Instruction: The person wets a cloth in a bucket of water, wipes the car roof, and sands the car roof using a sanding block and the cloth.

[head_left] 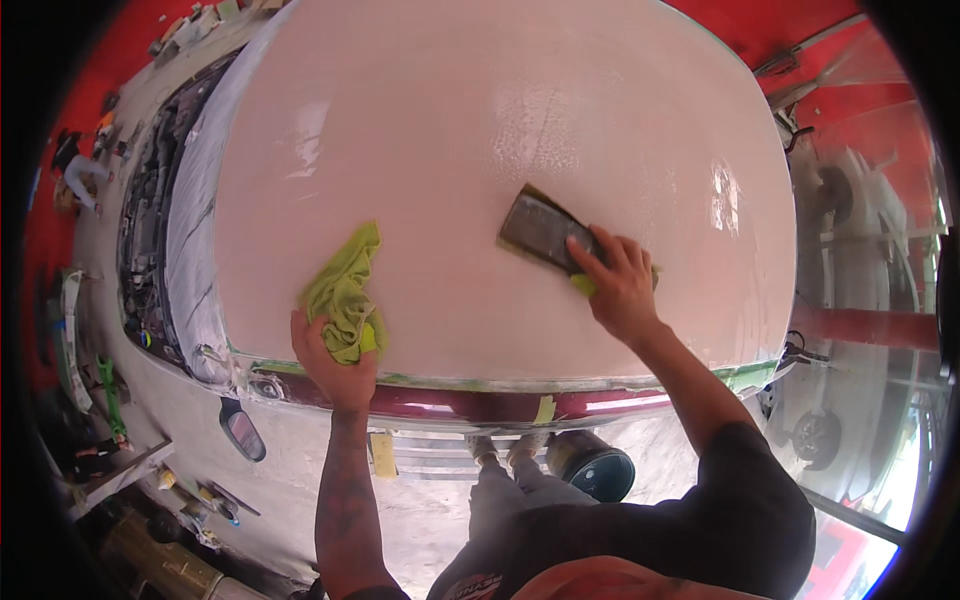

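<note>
My left hand [330, 368] grips a crumpled lime-green cloth [340, 285] on the left part of a large pale pink car panel [450, 110]. My right hand [625, 285] is closed around a dark flat sanding block [535, 225], pressed on the panel right of centre, with some green showing under my fingers. Wet, glossy patches lie on the pink surface above and right of the block. Green tape and a maroon edge [480, 405] run along the near side.
An open engine bay [160, 230] and side mirror [240, 430] are at left. A person [80, 170] is in the far-left background. A bucket [590, 470] stands by my feet on slats. A stand with green parts [110, 390] is lower left; a red post [865, 328] is at right.
</note>
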`<state>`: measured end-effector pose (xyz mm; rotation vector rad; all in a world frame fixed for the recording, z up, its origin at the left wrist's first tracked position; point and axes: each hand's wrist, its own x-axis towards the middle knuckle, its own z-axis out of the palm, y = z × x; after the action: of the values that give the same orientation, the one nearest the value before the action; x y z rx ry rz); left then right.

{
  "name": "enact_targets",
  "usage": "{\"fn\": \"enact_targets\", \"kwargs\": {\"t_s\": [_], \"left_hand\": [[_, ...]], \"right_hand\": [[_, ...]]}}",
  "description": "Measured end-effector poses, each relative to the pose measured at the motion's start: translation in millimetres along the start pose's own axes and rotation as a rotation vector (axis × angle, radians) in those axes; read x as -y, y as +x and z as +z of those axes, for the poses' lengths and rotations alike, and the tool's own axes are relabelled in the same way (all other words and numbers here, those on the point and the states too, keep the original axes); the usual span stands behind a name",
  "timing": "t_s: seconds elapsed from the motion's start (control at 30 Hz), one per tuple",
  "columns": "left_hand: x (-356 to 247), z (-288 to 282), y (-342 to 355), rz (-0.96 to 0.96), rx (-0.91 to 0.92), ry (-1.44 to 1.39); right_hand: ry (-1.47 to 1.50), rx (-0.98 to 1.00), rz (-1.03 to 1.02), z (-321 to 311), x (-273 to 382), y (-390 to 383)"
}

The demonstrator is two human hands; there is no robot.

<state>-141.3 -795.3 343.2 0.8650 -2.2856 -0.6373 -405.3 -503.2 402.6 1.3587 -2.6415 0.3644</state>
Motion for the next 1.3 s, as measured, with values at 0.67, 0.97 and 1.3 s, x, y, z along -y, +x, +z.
{"fn": "enact_targets", "kwargs": {"t_s": [0.67, 0.97, 1.3], "left_hand": [[1, -9, 3, -0.006, -0.064, 0.045], [1, -9, 0, -0.018, -0.042, 0.022], [6, 5, -3, 0.041, -0.131, 0.069]], "right_hand": [[-0.116, -0.004, -0.267, 14, 48, 79], [-0.189, -0.037, -0.142, 46, 44, 120], [-0.146, -0.103, -0.296, 36, 63, 60]]}}
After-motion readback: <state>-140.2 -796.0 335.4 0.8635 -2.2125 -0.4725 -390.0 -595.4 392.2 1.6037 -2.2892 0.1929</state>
